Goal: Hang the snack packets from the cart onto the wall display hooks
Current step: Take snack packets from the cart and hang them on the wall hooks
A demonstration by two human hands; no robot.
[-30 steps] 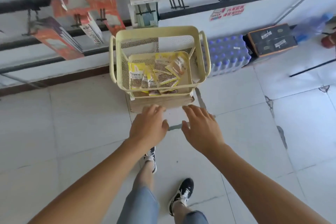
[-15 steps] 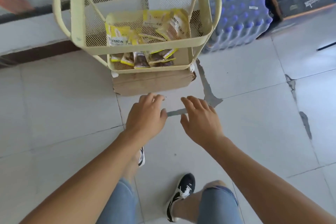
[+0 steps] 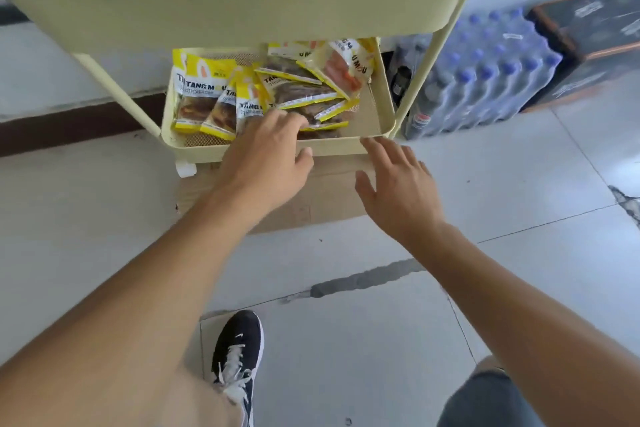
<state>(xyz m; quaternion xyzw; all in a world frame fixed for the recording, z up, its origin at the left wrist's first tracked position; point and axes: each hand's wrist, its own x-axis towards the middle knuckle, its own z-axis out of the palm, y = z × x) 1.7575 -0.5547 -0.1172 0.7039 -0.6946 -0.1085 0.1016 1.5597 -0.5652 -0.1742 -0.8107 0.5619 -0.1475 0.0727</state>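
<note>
pale floor tiles (image 3: 346, 340) fill most of the view, with a white wall and dark skirting behind. against that wall stands a shrink-wrapped pack of water bottles (image 3: 485, 80), and beside it dark boxes (image 3: 588, 42). no display hooks show in this view, so nothing can be seen hung.

nearer, the yellow cart (image 3: 242, 14) takes up the top of the view: its upper tray looks empty through the mesh, and its lower tray (image 3: 384, 114) holds the whole heap of snack packets (image 3: 263, 94), yellow-edged, overlapping and lying flat. a flat piece of cardboard (image 3: 329, 198) lies under the cart.

the left hand (image 3: 266, 156) reaches over the tray's front rim, fingers loosely spread and fingertips resting on the nearest packets, gripping none. the right hand (image 3: 398, 184) hovers just outside the rim, fingers straight, holding nothing.

by my reading the task is at its start: the first pick is not yet made, and every packet visible is left to lift and hang.
</note>
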